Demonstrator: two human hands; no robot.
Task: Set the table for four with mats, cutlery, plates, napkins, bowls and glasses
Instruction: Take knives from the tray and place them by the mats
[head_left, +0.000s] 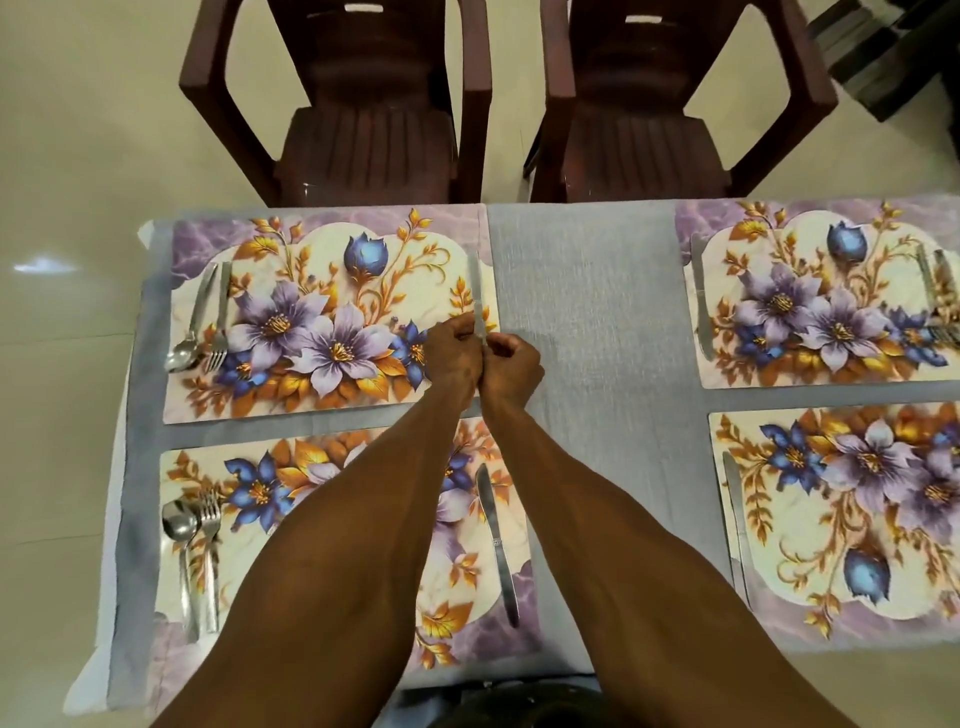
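Note:
Four floral mats lie on the grey tablecloth (582, 312): far left mat (322, 312), near left mat (332, 545), far right mat (821, 296), near right mat (841, 509). My left hand (453, 354) and my right hand (511, 370) meet at the far left mat's right edge, both pinching the near end of a steel knife (475, 291) that lies along that edge. A spoon (189, 322) and fork (221, 317) rest on that mat's left side. The near left mat carries a spoon (179, 525), forks (210, 540) and a knife (498, 545).
Two dark brown plastic chairs (363, 104) (644, 104) stand at the table's far side. The right mats each hold a knife (701, 306) (735, 509) on their left; cutlery (935, 296) lies at the far right mat's right edge. Glossy cream floor surrounds the table.

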